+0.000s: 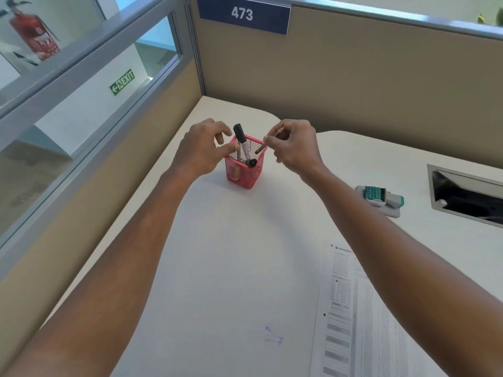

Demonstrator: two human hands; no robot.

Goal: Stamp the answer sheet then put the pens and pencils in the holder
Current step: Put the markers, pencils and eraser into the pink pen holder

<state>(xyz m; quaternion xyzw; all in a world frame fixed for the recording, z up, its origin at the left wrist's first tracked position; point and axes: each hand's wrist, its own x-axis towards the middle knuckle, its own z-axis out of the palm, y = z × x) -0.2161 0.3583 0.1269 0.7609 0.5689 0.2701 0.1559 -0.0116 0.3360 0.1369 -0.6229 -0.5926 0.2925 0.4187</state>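
A pink mesh holder (246, 174) stands on the white desk near the far corner. A black-capped marker (241, 141) sticks up out of it, and another black-capped pen leans inside. My right hand (295, 146) pinches a thin brown pencil (261, 148) whose lower end points down over the holder's right rim. My left hand (202, 151) hovers at the holder's left rim with fingers curled and apart, holding nothing. The answer sheet (362, 317) lies flat at the near right. A green and white stamp (381, 198) lies on its side to the right.
Beige cubicle walls close the desk at the back and left, with a glass pane above the left wall. A metal-framed cable opening (468, 195) is sunk in the desk at far right. A faint purple ink smudge (273, 337) marks the desk near the front.
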